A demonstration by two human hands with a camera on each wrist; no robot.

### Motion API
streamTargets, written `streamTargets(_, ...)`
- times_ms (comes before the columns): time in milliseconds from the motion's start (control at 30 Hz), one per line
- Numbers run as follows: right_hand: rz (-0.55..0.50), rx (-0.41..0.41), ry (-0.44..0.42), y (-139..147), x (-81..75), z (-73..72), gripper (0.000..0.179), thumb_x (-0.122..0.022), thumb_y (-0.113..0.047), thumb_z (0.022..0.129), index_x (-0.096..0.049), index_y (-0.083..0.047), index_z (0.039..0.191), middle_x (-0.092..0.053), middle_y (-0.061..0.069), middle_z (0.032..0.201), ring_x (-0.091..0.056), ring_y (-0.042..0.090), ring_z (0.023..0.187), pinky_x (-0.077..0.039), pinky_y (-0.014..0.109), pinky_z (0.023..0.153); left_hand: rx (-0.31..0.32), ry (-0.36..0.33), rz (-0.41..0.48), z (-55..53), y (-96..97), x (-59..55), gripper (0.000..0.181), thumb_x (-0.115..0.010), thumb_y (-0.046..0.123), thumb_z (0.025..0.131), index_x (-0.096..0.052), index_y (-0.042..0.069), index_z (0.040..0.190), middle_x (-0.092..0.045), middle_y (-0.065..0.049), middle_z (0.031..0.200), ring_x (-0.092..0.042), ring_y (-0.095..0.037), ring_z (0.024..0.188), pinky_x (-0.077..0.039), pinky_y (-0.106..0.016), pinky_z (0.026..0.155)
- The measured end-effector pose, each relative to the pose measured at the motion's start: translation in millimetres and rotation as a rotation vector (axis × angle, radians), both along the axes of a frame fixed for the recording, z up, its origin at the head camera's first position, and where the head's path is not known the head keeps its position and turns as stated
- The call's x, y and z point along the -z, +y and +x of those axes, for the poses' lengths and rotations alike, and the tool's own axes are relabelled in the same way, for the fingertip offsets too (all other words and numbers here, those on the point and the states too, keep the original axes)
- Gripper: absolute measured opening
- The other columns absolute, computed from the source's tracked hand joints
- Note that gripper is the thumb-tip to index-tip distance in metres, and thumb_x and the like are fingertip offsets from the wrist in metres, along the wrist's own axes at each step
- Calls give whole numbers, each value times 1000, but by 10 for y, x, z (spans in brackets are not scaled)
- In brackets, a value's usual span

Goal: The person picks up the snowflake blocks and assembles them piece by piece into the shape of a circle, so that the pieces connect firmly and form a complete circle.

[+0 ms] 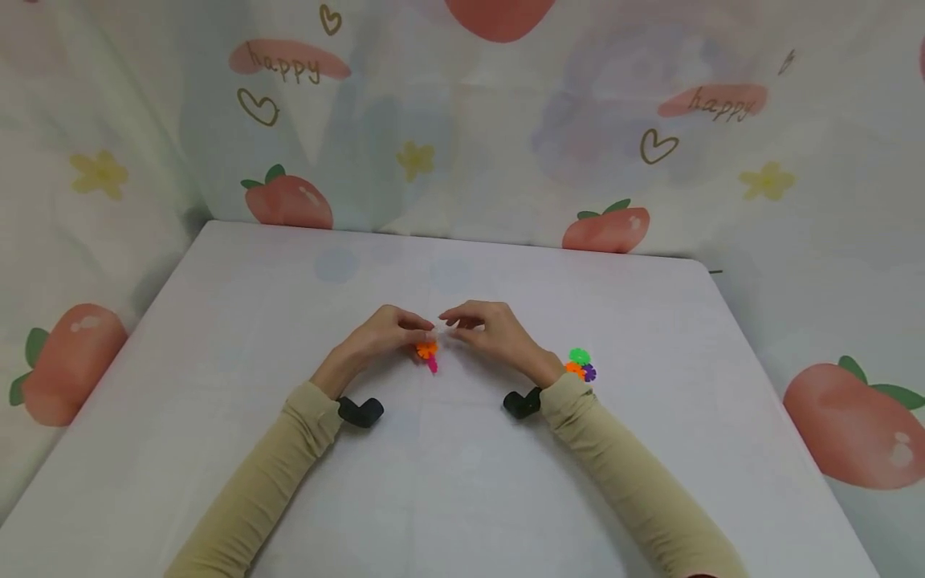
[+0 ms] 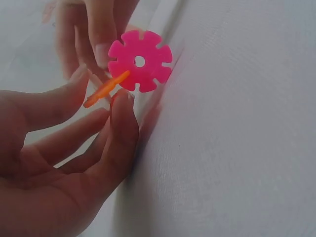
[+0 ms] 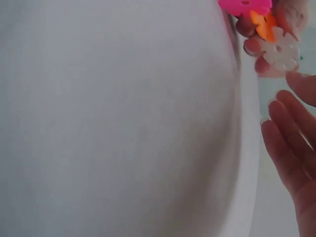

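Left hand (image 1: 383, 333): curled in a pinch on 3 joined discs (image 1: 427, 350);
Joined discs: orange disc (image 2: 105, 91), pink disc (image 2: 148, 71), white disc (image 3: 287, 54); at left fingertips;
Right hand (image 1: 499, 331): loosely relaxed, holding nothing; just beside white disc;
Cluster (image 1: 580, 366): green, orange, purple; on table (image 1: 433, 482) by right cuff (image 1: 568, 399)

The pink disc (image 2: 152, 58) in the upper middle of the left wrist view looks like smooth plastic, as does the milky disc (image 3: 284, 57) at the right wrist view's upper right; the table cover (image 1: 433, 482) is matt woven cloth, the sleeves (image 1: 256, 478) creased cloth
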State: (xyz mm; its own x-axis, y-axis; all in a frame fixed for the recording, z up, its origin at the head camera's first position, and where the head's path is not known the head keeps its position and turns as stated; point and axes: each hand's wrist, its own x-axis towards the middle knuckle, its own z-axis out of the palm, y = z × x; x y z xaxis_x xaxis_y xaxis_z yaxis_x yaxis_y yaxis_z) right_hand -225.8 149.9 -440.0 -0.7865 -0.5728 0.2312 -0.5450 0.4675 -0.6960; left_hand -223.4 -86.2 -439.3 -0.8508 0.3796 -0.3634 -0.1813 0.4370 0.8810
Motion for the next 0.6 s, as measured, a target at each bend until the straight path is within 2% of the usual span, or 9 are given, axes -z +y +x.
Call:
streamTargets(333, 122, 111, -74, 442, -156, 142, 21, -74, -16, 95, -77, -10, 116, -76, 0, 107, -67, 15, 90, -57, 35, 83, 4, -22, 12, -12, -17, 6, 39, -72, 27, 97, -70, 5, 130, -72, -11, 114, -69, -18, 85, -56, -29, 90)
streamTargets(500, 161, 153, -113, 688, -204, 272, 20, -74, -18, 96, -78, -10, 114, -76, 0, 107, -66, 16, 89, -55, 31, 80, 15, -26, 27, -8, -33, 7, 39, -72, 27, 97, -70, 6, 130, -71, -11, 116, -68, -18, 89, -56, -30, 91)
streamTargets(600, 187, 166, -124, 838, -212, 353, 19, -74, -18, 96, -78, -11, 113, -76, -2, 106, -66, 16, 89, -55, 29, 80, 26, -15, 11, -6, -34, -4, 39, -72, 28, 97, -70, 7, 129, -71, -10, 118, -67, -19, 94, -53, -34, 96)
